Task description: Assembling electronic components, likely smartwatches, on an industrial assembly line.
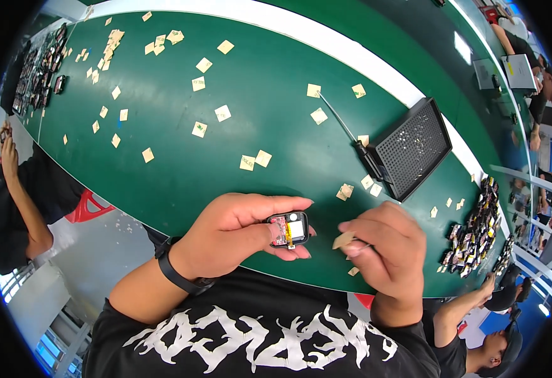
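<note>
My left hand (222, 230) is closed around a small open black electronic device (297, 230), held by its edges with the thumb on the near side. Inside the casing show a red circuit board, a yellow strip and a white block. Just to the right, my right hand (389, 249) pinches a small tan paper square (343, 239) between thumb and fingers. The hands are apart, both over the near part of the green table (276, 179). The far faces of the fingers of my left hand are partly hidden behind the device.
Several tan paper squares (247, 162) lie scattered over the table. A black perforated tray (397, 165) stands to the right, with a screwdriver (368, 159) along its left side. Piles of black devices (477, 233) lie at the right and far left. Other people sit nearby.
</note>
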